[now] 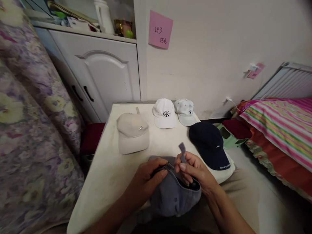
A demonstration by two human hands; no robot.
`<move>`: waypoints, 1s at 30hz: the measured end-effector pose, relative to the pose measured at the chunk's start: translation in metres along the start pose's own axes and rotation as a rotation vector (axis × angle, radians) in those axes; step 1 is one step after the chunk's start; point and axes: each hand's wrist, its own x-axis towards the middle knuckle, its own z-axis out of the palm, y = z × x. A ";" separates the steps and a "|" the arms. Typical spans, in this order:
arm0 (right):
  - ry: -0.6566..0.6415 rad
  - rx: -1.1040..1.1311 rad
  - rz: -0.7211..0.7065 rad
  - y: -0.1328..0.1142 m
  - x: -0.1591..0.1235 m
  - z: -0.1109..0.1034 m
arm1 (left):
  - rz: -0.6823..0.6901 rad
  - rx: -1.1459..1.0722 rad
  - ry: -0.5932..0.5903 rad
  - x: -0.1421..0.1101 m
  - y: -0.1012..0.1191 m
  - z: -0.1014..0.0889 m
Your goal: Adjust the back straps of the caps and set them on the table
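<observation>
A grey-blue baseball cap (170, 198) is tipped at the table's near edge, its back opening turned up toward me. My left hand (152, 174) pinches the edge of that opening beside a small metal buckle (170, 165). Between the thumb and fingers of my right hand (192, 167) is the cap's adjusting strap (181, 148), its free end sticking up. Beyond my hands stand a beige cap (133, 131), a white cap (164, 113) with black letters and a pale cap (185, 111). Nearest my right hand is a dark navy cap (208, 143).
The caps share a cream-coloured table (107, 182). Floral curtain (36, 130) hangs on the left, by a white cabinet (107, 68). A dark red stool (91, 139) stands left of the table. At right are a green stool (231, 143) and a bed with striped cover (280, 120).
</observation>
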 end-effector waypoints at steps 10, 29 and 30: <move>0.056 0.014 0.065 0.014 0.009 0.016 | 0.135 0.165 0.067 0.000 -0.012 0.006; 0.185 -0.046 -0.050 0.016 0.008 0.027 | -0.111 0.061 0.008 0.010 0.001 0.008; 0.191 -0.050 -0.053 0.016 0.008 0.027 | -0.110 0.060 0.009 0.010 0.000 0.008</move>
